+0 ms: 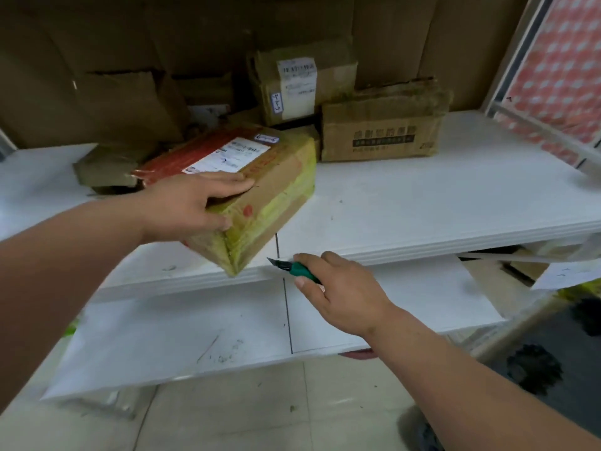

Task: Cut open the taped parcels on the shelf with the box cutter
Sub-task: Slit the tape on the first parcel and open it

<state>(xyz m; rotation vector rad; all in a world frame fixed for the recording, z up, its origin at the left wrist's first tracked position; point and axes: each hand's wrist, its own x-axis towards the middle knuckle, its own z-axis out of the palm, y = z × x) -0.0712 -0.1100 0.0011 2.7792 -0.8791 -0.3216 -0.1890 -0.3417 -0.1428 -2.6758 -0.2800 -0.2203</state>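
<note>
a rectangular cardboard parcel (260,187), wrapped in glossy yellowish tape with a white label on top, sits askew at the front edge of the smooth white shelf (422,203). the left hand (192,206) clasps its near corner. the right hand (338,288) grips a green box cutter (292,267), blade out, just beside the parcel. two worn cardboard boxes (383,131) stand behind.

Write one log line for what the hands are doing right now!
left hand: holds parcel on shelf | right hand: grips cutter, blade out, off parcel | cut: not begun
</note>
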